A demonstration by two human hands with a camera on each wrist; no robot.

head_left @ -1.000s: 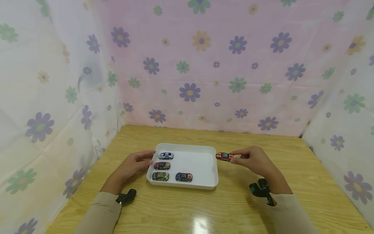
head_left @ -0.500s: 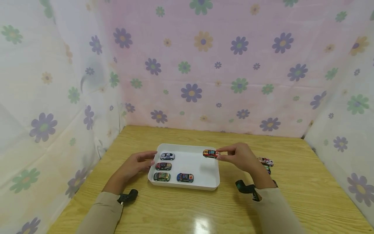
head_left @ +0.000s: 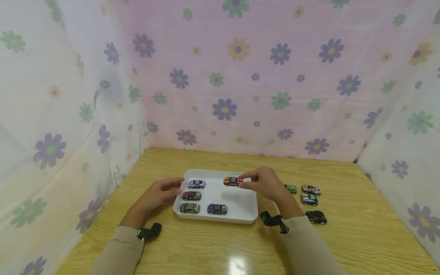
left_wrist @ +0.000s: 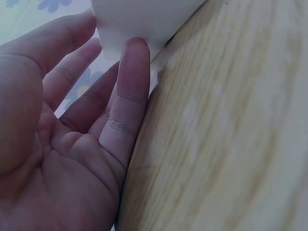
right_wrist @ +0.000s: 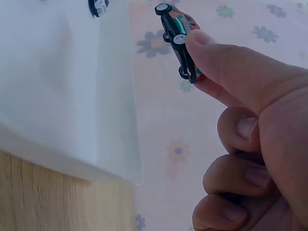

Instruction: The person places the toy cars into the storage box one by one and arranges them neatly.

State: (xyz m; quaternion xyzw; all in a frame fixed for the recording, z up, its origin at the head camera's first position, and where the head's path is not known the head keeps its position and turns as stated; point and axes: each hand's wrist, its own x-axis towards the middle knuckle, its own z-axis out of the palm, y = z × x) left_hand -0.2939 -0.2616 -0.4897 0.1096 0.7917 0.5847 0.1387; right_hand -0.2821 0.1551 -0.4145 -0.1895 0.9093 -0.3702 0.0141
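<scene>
My right hand [head_left: 264,184] pinches a red and yellow toy car [head_left: 232,181] by its rear end, between thumb and fingers. The car hangs above the right half of a white tray [head_left: 240,218]; in the right wrist view the toy car [right_wrist: 179,41] shows its black underside and wheels. My left hand [head_left: 159,194] rests its fairly straight fingertips against the tray's left wall, as the left hand [left_wrist: 82,120] shows close up. Inside the tray stand a white car [head_left: 196,184], a dark red car [head_left: 191,196], a green car [head_left: 190,208] and a blue car [head_left: 217,209].
To the right on the wooden table [head_left: 357,214] stand more toy cars: a bright green one [head_left: 291,188] partly behind my right arm, a white and red one [head_left: 311,190], a white and green one [head_left: 309,199] and a black one [head_left: 316,217]. Flowered cloth [head_left: 254,84] surrounds the table.
My right hand has carried the red and yellow car leftward, from beside the tray's right edge to above its inside. Cars behind the right arm have come into view. The left hand stays put.
</scene>
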